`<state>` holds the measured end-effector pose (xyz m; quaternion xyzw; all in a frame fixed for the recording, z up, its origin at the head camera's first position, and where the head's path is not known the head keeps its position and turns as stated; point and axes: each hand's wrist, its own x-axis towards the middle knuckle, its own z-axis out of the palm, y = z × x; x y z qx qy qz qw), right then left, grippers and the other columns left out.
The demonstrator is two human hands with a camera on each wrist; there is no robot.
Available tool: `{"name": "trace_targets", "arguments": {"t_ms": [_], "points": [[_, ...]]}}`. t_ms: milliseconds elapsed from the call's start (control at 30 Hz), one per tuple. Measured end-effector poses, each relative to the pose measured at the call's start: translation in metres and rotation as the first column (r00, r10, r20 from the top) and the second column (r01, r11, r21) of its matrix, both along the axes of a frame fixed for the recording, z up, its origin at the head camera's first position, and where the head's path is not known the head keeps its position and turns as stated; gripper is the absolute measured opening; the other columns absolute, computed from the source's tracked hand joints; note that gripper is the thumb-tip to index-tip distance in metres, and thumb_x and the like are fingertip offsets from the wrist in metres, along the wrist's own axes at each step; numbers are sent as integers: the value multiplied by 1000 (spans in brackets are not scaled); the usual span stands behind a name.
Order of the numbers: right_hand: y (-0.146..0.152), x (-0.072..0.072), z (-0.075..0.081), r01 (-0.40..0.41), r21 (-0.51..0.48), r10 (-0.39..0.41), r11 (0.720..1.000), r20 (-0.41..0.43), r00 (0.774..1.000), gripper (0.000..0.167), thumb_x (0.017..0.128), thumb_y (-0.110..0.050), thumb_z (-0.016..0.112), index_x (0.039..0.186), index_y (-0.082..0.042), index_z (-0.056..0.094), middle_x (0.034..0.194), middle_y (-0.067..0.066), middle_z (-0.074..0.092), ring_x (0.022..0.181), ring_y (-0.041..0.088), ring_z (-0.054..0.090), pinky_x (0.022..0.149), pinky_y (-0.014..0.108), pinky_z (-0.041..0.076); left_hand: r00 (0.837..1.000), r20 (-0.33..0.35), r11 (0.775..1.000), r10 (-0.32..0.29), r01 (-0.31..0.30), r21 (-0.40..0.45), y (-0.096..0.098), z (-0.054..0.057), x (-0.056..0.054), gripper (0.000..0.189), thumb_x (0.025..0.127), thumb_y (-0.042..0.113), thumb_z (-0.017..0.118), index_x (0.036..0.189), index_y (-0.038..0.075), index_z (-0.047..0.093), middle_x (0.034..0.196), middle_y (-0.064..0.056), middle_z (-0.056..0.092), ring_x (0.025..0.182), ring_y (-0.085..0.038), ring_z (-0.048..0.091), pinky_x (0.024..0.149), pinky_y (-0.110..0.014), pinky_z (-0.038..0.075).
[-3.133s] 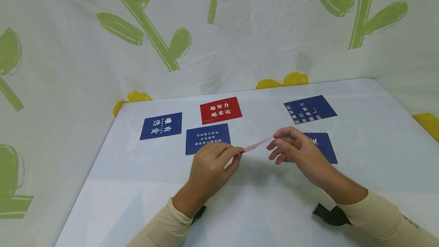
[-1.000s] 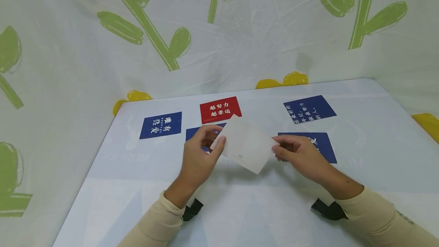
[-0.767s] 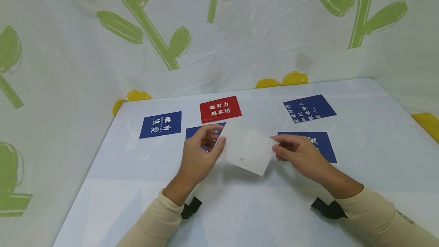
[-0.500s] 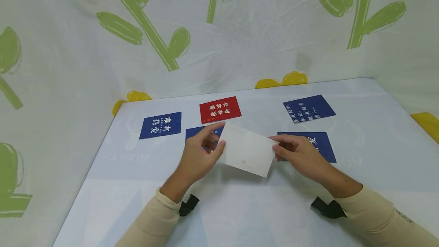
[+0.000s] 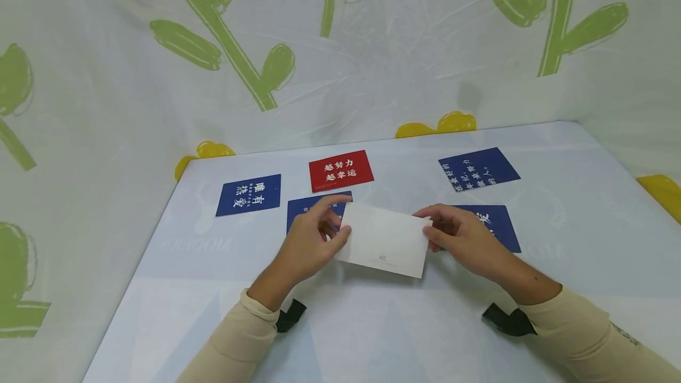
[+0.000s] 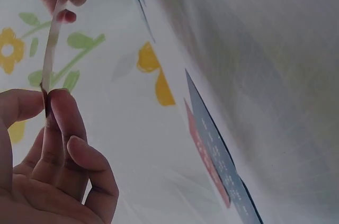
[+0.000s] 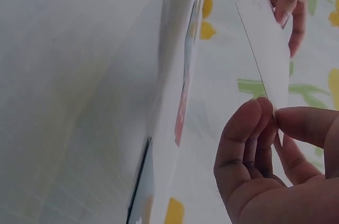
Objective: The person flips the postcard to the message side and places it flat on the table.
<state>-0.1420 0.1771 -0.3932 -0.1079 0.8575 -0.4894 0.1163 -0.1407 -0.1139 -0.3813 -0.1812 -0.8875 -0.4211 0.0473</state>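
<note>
A postcard-like card [image 5: 384,240] is held above the table, its plain white side with a tiny grey mark facing the head camera. My left hand [image 5: 311,241] pinches its left edge between thumb and fingers. At the opposite edge, my right hand [image 5: 468,241] pinches the card near its upper right corner. Both wrist views show the card [image 6: 53,38] nearly edge-on, gripped at each end. Behind the left hand lies a blue card [image 5: 308,204] with white writing, partly covered. Another blue card [image 5: 502,232] is partly hidden by the right hand.
A red card [image 5: 341,171] lies toward the back of the white table [image 5: 186,300]. One blue card [image 5: 249,195] is at the left, another blue card [image 5: 479,169] at the back right. A patterned cloth wall [image 5: 393,64] rises behind the table edge.
Earlier, the card was edge-on in the left hand, the right hand's fingers at its far tip. Both hands then held it, white face showing; it has since turned more level and lowered slightly.
</note>
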Motion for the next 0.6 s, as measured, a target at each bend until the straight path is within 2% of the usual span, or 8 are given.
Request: {"name": "trace_targets", "arguments": {"t_ms": [267, 433, 600], "points": [[1, 0, -3, 17, 9, -17, 1000, 19, 1000, 24, 97, -13, 64, 121, -13, 64, 86, 10, 61, 77, 22, 64, 64, 28, 53, 995, 97, 999, 34, -32, -27, -1, -5, 0, 41, 88, 13, 75, 127, 17, 61, 84, 3, 70, 72, -7, 63, 66, -22, 56], [1, -1, -5, -1, 22, 0, 1000, 21, 1000, 23, 96, -12, 65, 119, -13, 66, 88, 10, 61, 76, 23, 63, 63, 29, 54, 986, 154, 998, 63, -57, -38, -1, -6, -2, 32, 88, 15, 76, 118, 16, 65, 93, 2, 72, 74, -9, 64, 68, -23, 57], [2, -4, -8, -23, 40, 23, 999, 11, 1000, 23, 96, -11, 65, 119, -14, 66, 86, 9, 59, 73, 22, 63, 60, 27, 52, 978, 195, 997, 69, -59, -57, -1, -8, -4, 28, 88, 17, 77, 114, 18, 67, 91, 3, 71, 75, -10, 63, 69, -24, 57]]}}
